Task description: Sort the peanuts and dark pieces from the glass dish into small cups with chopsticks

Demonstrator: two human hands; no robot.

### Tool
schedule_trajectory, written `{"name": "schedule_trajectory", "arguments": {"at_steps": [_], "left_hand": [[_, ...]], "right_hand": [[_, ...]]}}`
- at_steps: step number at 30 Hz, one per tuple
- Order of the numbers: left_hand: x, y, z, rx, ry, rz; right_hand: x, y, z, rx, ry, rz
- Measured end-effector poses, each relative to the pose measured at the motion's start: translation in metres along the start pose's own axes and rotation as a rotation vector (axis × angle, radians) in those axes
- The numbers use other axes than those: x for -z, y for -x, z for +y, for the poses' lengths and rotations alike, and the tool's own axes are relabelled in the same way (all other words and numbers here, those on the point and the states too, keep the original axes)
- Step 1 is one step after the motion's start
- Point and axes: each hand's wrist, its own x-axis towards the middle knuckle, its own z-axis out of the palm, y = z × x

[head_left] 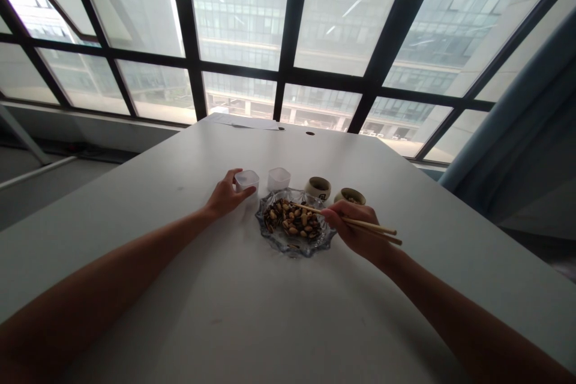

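My left hand (227, 195) is closed round the side of a small translucent plastic container (248, 182) that stands on the table. In my right hand (353, 222) is a pair of chopsticks (371, 226), their tips over the nuts and seeds (294, 220). These lie mixed in a clear glass dish (294, 247) with a scalloped rim, between my two hands. A second translucent container (279, 178) stands just behind the dish. Two small ceramic cups, a left one (318, 188) and a right one (352, 195), sit behind my right hand; the right one holds some pieces.
Everything stands on a white table (216, 312) that narrows toward the windows (243, 9). Papers (243, 122) lie at its far end near two round holes. A blue curtain (517, 114) hangs at the right.
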Motion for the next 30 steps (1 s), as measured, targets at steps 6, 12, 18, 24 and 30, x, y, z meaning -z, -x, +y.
{"name": "schedule_trajectory", "arguments": {"at_steps": [6,12,18,24,30], "left_hand": [[0.000,0.000,0.001,0.011,-0.013,-0.012],[-0.003,-0.001,0.000,-0.038,0.042,0.013],[-0.003,0.002,0.006,-0.200,0.099,0.091],[0.000,0.007,0.017,-0.311,0.073,0.088],[0.000,0.009,0.018,-0.381,0.077,0.076]], "right_hand": [[-0.003,0.003,0.007,-0.090,-0.127,0.029],[-0.009,-0.006,0.025,-0.478,-0.520,0.294],[-0.011,-0.010,0.035,-0.593,-0.701,0.340],[-0.011,-0.005,0.029,-0.462,-0.554,0.364],[-0.010,-0.004,0.021,-0.413,-0.523,0.400]]}}
